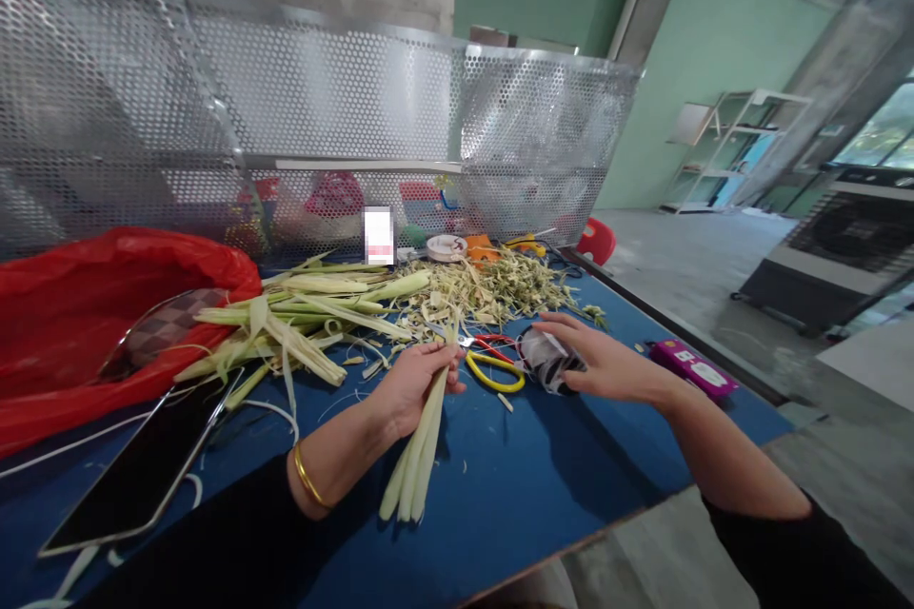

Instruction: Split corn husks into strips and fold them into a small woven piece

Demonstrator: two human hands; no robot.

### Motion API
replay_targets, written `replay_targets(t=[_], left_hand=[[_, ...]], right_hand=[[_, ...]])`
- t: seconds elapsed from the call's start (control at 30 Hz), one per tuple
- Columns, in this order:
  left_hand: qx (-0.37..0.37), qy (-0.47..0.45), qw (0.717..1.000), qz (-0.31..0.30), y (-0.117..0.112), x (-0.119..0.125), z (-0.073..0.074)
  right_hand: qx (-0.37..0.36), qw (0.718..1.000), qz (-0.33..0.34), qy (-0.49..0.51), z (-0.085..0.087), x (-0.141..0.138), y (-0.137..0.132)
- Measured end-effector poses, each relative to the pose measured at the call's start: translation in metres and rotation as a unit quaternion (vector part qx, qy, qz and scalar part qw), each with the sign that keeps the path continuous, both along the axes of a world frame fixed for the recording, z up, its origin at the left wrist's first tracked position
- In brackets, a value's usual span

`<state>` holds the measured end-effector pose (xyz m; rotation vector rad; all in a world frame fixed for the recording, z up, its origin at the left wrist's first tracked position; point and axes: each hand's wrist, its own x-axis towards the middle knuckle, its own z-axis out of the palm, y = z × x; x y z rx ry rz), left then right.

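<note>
My left hand is closed around a small bundle of pale green stalks, their thick ends pointing toward me. My right hand curves its fingers and thumb around a dark spool with clear plastic on it. A thin strand seems to run from the spool toward the bundle. Between the hands lie scissors with red and yellow handles, partly behind the left hand. Behind them is a heap of short cut trimmings. A pile of longer pale green stalks and leaves lies on the left.
On the blue table are a red plastic bag and a dark-screened tablet with white cable at left. A tape roll stands at back, a purple packet at right. Perforated metal panels border the far side.
</note>
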<state>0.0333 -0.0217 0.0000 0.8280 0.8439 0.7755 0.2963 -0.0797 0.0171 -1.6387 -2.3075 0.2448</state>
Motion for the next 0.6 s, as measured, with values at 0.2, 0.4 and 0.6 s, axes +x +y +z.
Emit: replay_targets(t=[0.2, 0.4, 0.6], left_hand=[[-0.006, -0.032, 0.999, 0.015, 0.010, -0.009, 0.003], [-0.002, -0.045, 0.999, 0.016, 0.016, -0.014, 0.007], [-0.025, -0.022, 0.999, 0.036, 0.020, -0.019, 0.020]], right_hand=[[0.037, 0.975, -0.213, -0.053, -0.019, -0.011, 0.022], [0.027, 0.949, -0.310, -0.044, -0.046, -0.021, 0.001], [0.070, 0.971, -0.228, -0.029, -0.020, 0.025, 0.003]])
